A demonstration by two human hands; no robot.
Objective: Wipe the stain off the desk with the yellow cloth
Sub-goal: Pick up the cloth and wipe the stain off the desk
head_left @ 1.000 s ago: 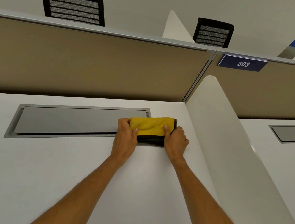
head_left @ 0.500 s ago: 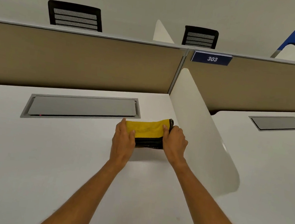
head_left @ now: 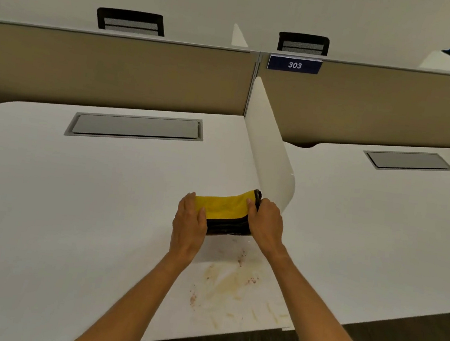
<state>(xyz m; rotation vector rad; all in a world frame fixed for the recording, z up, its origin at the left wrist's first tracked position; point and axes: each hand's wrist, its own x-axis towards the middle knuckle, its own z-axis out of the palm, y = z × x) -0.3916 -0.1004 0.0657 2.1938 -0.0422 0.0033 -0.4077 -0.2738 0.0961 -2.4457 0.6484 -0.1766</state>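
A folded yellow cloth (head_left: 225, 207) with a dark underside is held between both hands just above the white desk (head_left: 71, 208). My left hand (head_left: 189, 222) grips its left end and my right hand (head_left: 264, 223) grips its right end. A yellowish-brown stain (head_left: 229, 287) with reddish specks spreads over the desk between my forearms, close to the front edge, just nearer to me than the cloth.
A white side divider (head_left: 271, 153) stands right of the cloth, touching distance from my right hand. A grey cable hatch (head_left: 135, 126) lies at the back of the desk. Beige partition (head_left: 117, 69), sign "303" (head_left: 294, 65), two black chairs beyond. Dark floor at the front.
Both hands have drawn the cloth back from the cable hatch toward the desk's front edge. The view has tilted down and the stain has come into sight.
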